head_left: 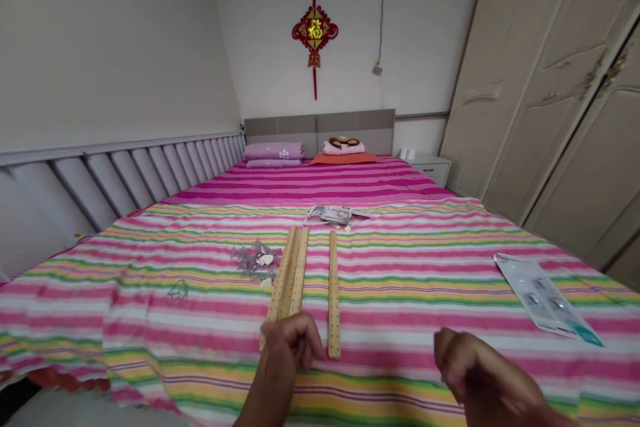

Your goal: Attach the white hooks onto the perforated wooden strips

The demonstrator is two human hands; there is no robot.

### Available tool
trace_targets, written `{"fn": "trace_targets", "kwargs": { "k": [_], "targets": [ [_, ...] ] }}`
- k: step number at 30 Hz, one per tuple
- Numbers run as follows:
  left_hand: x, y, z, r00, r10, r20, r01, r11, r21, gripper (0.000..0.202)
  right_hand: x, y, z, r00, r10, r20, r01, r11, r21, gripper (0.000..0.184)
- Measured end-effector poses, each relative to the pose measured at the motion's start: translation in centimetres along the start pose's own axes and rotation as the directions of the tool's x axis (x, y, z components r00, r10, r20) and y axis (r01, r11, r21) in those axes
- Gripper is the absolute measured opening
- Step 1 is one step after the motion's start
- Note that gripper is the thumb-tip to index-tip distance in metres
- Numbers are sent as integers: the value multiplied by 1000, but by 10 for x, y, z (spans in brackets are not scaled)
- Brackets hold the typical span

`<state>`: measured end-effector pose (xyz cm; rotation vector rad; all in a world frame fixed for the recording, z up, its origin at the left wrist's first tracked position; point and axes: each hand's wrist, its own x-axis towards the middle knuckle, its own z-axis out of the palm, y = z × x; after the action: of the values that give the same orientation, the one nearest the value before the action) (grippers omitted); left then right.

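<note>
My left hand (290, 345) is closed over the near ends of several perforated wooden strips (290, 273) that lie bundled lengthwise on the striped bed sheet (425, 280). One more perforated wooden strip (333, 293) lies alone just to the right of the bundle. My right hand (463, 363) hovers above the sheet at the lower right with its fingers curled in; whether anything is inside them is hidden. A small clear bag of metal fittings (256, 258) sits left of the bundle.
A crumpled plastic bag with parts (333, 215) lies beyond the strips. A printed plastic packet (547, 300) rests at the right. Pillows (274, 151) lie at the headboard, a nightstand (431, 165) beside it. A wardrobe (565, 113) lines the right wall, padded panels (150, 170) the left.
</note>
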<state>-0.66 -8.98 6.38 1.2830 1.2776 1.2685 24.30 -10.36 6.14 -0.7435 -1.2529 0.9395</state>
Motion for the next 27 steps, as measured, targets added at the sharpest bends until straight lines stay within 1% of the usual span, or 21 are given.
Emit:
{"fn": "trace_targets", "kwargs": {
  "k": [1, 3, 4, 6, 8, 9, 12, 14, 15, 16, 18, 20, 22, 24, 27],
  "targets": [
    [10, -5, 0, 999, -44, -18, 44, 999, -2, 92, 6, 6, 5, 995, 89, -50, -89, 996, -5, 71],
    [27, -21, -1, 992, -107, -60, 109, 994, 30, 88, 16, 22, 14, 951, 280, -135, -281, 960, 12, 69],
    [34, -30, -1, 988, -132, -78, 136, 989, 53, 87, 19, 32, 18, 920, 365, -140, -364, 931, 36, 68],
    [44, -47, -3, 978, -179, -104, 189, 977, 97, 85, 23, 53, 22, 846, 516, -136, -511, 856, 77, 68],
    [48, -60, -6, 970, -213, -117, 228, 965, 128, 85, 24, 70, 23, 784, 604, -143, -596, 797, 95, 69],
    [49, -64, -8, 968, -221, -116, 236, 963, 134, 84, 24, 76, 23, 763, 630, -142, -622, 776, 101, 69],
    [54, -71, -21, 969, -200, -144, 217, 969, 114, 80, 23, 85, 26, 740, 664, -110, -655, 748, 108, 69],
    [63, -76, -37, 964, -131, -232, 162, 980, 118, 71, 20, 87, 29, 735, 673, -84, -667, 739, 89, 68],
    [69, -80, -47, 951, -81, -297, 126, 983, 137, 63, 18, 89, 30, 732, 677, -75, -673, 736, 71, 68],
    [76, -86, -58, 930, -26, -366, 90, 983, 161, 53, 16, 91, 31, 730, 680, -67, -678, 733, 49, 67],
    [90, -100, -80, 877, 50, -479, 48, 980, 191, 39, 11, 97, 32, 730, 681, -61, -682, 731, -3, 65],
    [103, -117, -98, 835, 58, -548, 47, 983, 176, 34, 7, 107, 32, 707, 706, -46, -707, 704, -61, 64],
    [114, -133, -110, 812, 48, -582, 71, 981, 179, 32, 5, 117, 31, 660, 751, -17, -748, 656, -106, 65],
    [122, -143, -116, 816, 48, -576, 102, 969, 225, 30, 4, 125, 31, 623, 782, 13, -774, 619, -131, 67],
    [129, -149, -118, 856, 40, -515, 165, 924, 346, 23, 5, 131, 32, 628, 778, 14, -770, 623, -136, 68]
  ]
}}
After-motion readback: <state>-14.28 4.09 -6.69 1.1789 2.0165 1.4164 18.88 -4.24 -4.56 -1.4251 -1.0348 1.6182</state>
